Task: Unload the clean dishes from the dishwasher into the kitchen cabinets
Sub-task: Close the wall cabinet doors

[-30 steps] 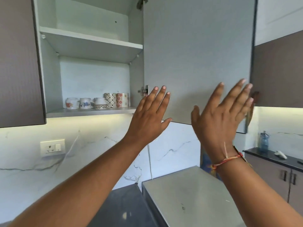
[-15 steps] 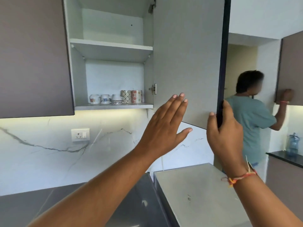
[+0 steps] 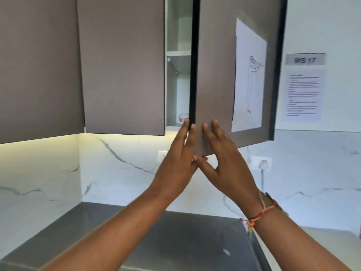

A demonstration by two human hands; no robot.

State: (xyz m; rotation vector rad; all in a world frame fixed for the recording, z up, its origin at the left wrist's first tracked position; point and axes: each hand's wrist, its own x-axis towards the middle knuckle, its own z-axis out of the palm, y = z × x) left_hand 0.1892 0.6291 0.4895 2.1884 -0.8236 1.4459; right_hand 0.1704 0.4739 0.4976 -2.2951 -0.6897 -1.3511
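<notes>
Door [image 3: 214, 75] hangs ajar on the upper cabinet [image 3: 178, 36], with a narrow gap at its free edge. A mug [image 3: 182, 119] on the bottom shelf shows through the gap. I judge the door stiff, flat and light, swinging easily on its hinges. No handle seen, so the best hold is the lower free corner. The face looks smooth, so push flat, don't pinch. My left hand [image 3: 180, 153] has fingers straight and together along the free edge. My right hand [image 3: 222, 159] lies flat on the door front just beside it, fingers straight, slightly spread. Thumbs meet under the bottom corner. Both forearms reach up. Drawing [image 3: 249, 79] taped on the door, counter [image 3: 175, 241] below.
</notes>
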